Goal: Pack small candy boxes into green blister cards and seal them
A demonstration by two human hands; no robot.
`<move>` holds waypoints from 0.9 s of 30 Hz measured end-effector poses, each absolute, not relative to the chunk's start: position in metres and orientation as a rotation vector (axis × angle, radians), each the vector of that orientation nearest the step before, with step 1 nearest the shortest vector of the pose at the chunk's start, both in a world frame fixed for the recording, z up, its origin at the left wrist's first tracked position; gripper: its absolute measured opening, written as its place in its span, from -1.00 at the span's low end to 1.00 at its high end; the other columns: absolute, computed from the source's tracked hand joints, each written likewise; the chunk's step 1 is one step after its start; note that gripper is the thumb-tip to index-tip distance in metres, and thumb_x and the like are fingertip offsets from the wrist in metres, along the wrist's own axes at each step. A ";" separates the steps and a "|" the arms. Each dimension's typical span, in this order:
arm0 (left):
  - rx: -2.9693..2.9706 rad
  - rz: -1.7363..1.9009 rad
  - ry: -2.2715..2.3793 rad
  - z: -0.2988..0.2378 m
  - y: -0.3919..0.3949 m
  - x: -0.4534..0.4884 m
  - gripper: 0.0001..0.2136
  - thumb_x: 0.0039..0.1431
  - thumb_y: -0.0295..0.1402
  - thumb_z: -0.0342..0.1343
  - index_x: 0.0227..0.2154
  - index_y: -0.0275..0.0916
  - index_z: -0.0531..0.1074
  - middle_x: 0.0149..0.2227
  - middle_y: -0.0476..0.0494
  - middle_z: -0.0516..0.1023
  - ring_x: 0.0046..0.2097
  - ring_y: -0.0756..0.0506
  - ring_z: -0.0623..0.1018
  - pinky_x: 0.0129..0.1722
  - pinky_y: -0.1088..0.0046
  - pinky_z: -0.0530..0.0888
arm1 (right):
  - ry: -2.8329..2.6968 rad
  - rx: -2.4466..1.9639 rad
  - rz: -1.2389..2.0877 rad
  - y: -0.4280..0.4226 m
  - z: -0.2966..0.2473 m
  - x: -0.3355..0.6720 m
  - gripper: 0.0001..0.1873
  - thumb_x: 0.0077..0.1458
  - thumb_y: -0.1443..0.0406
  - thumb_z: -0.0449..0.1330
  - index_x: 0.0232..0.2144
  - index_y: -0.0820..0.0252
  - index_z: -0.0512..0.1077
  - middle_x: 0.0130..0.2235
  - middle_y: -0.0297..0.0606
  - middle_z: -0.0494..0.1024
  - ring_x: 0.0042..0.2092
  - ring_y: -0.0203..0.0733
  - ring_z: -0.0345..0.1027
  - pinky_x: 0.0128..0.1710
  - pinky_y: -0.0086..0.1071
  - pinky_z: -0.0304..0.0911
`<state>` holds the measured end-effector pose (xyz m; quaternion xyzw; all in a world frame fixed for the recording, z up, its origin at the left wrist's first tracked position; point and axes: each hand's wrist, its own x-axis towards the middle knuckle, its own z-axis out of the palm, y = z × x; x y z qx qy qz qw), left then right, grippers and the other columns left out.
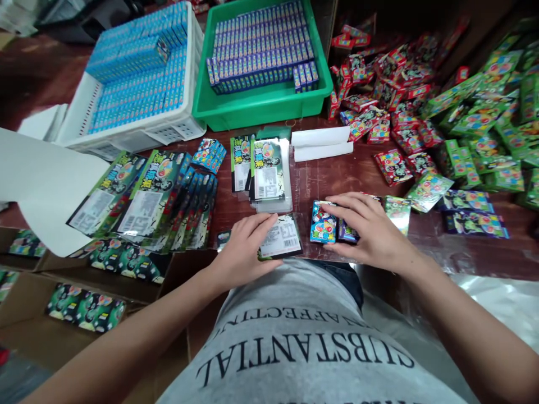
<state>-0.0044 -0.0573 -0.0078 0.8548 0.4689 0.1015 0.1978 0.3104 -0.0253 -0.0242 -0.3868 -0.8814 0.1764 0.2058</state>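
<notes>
Okay, left hand [246, 247] pinches a labelled candy pack [284, 238] at the table's [357, 174] near edge; right hand [370, 233] half-closes round a blue candy box [323, 223] beside it. Bulky packs [143, 210] already sit stacked left, but loads of red boxes [391, 92] remain loose.

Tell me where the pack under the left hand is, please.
In the head view, the pack is central, at the table edge, left of the blue box by the right hand.

The right hand [370, 231] partly hides a purple box [346, 232], the left hand [246, 247] covers one end of a packet [283, 235] with illegibly small print, and the right edge cuts off green boxes [529, 98].
</notes>
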 end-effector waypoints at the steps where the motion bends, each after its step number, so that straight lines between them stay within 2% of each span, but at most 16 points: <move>1: 2.377 0.298 1.324 -0.008 -0.058 -0.003 -0.11 0.09 -0.17 0.36 0.39 -0.09 0.00 0.30 -0.31 0.27 0.28 -0.34 0.32 0.27 0.00 0.30 | -2.420 -1.127 0.455 -0.028 -0.024 0.309 -0.20 0.16 -0.04 0.31 0.34 0.06 0.22 0.30 -0.12 0.37 0.29 0.17 0.16 0.29 0.13 0.14; 11: 2.394 0.260 1.163 -0.010 -0.052 0.009 -0.16 0.08 -0.20 0.34 0.38 -0.19 0.09 0.28 -0.32 0.30 0.28 -0.34 0.31 0.30 0.02 0.25 | -2.526 -1.005 0.606 -0.049 -0.031 0.299 -0.26 0.16 -0.04 0.30 0.28 0.08 0.26 0.28 -0.12 0.40 0.32 0.15 0.15 0.26 0.13 0.21; 13: 2.409 0.225 1.135 -0.013 -0.050 0.010 -0.17 0.09 -0.19 0.32 0.38 -0.20 0.10 0.29 -0.33 0.29 0.29 -0.34 0.30 0.31 0.01 0.24 | -2.561 -0.998 0.625 -0.050 -0.032 0.299 -0.19 0.16 -0.07 0.29 0.32 0.11 0.20 0.32 -0.08 0.35 0.36 0.14 0.12 0.29 0.12 0.18; 16: 2.420 0.197 1.152 -0.016 -0.047 0.007 -0.14 0.08 -0.14 0.34 0.39 -0.22 0.07 0.30 -0.35 0.27 0.30 -0.35 0.29 0.31 0.01 0.22 | -2.602 -1.084 0.539 -0.053 -0.029 0.306 0.10 0.10 -0.19 0.27 0.43 0.24 -0.04 0.46 0.09 0.06 0.45 0.23 -0.08 0.38 0.23 -0.02; 18: 2.426 0.185 1.165 -0.017 -0.046 0.005 -0.12 0.08 -0.13 0.34 0.39 -0.21 0.06 0.30 -0.35 0.28 0.30 -0.35 0.28 0.31 0.00 0.22 | -2.630 -1.167 0.437 -0.054 -0.026 0.315 0.18 0.07 -0.21 0.27 0.46 0.28 -0.12 0.47 0.14 -0.02 0.47 0.34 -0.20 0.40 0.36 -0.26; 20: 2.426 0.181 1.180 -0.018 -0.046 0.005 -0.13 0.09 -0.14 0.34 0.39 -0.20 0.05 0.29 -0.34 0.29 0.30 -0.35 0.29 0.30 -0.01 0.22 | -2.641 -1.219 0.383 -0.054 -0.024 0.323 0.06 0.12 -0.12 0.27 0.45 0.23 -0.04 0.42 0.08 0.17 0.46 0.36 -0.14 0.39 0.42 -0.42; 23: 2.420 0.178 1.176 -0.020 -0.044 0.010 -0.14 0.09 -0.13 0.33 0.38 -0.20 0.06 0.28 -0.34 0.30 0.28 -0.35 0.30 0.29 -0.02 0.23 | -2.635 -1.162 0.437 -0.049 -0.026 0.323 -0.18 0.18 -0.04 0.26 0.36 0.12 0.17 0.27 -0.09 0.44 0.37 0.24 0.13 0.41 0.39 -0.53; 27: 2.431 0.175 1.105 -0.022 -0.040 0.014 -0.17 0.11 -0.15 0.31 0.38 -0.21 0.09 0.30 -0.35 0.28 0.30 -0.35 0.28 0.30 0.00 0.23 | -2.623 -1.009 0.545 -0.040 -0.030 0.314 -0.24 0.19 -0.07 0.25 0.32 0.08 0.25 0.25 -0.18 0.48 0.31 0.12 0.23 0.42 0.33 -0.63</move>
